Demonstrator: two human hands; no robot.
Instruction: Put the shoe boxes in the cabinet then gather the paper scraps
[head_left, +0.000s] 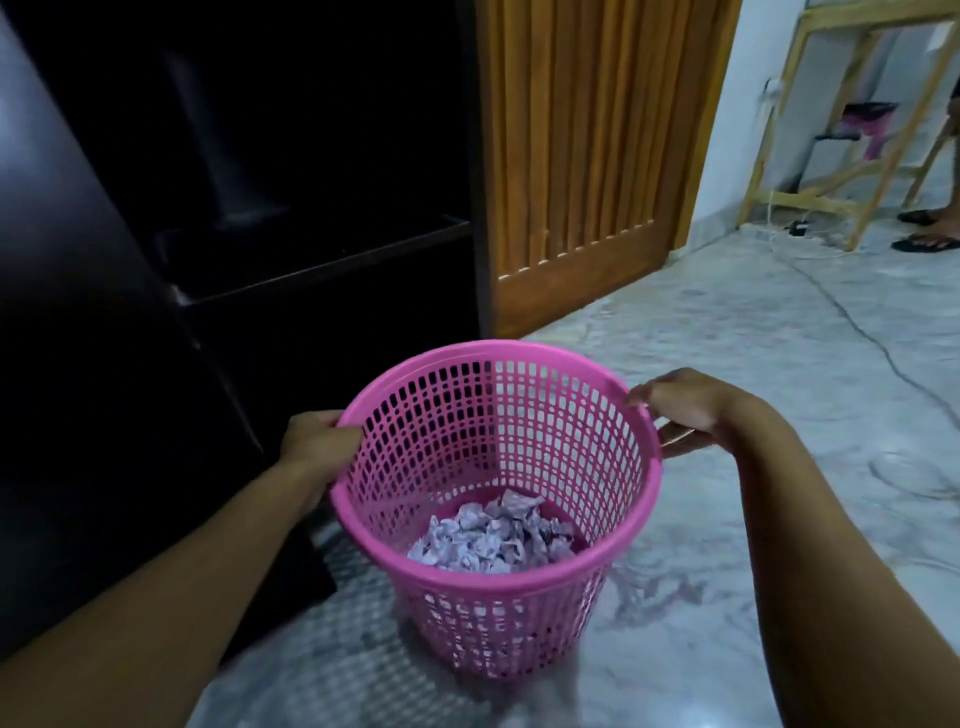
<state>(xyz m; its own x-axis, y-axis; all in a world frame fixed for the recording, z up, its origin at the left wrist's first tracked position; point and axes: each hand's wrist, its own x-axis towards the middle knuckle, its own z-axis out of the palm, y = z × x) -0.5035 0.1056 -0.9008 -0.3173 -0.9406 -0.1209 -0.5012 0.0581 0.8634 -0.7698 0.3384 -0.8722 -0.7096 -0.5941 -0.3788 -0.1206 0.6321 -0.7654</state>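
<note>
A pink perforated plastic basket (519, 582) is at the centre, over the marble floor. Crumpled white paper scraps (493, 540) lie in a heap on its bottom. My left hand (317, 447) grips the basket's rim on the left side. My right hand (685, 410) holds the rim on the right side, fingers curled over its edge. The dark cabinet (156, 260) stands at the left, its interior black; no shoe boxes can be made out inside it.
A slatted wooden door (582, 156) stands beside the cabinet. At the far right are a wooden frame stand (831, 197), a cable on the floor (810, 249) and another person's sandalled feet (930, 231). Grey marble floor (753, 338) stretches to the right.
</note>
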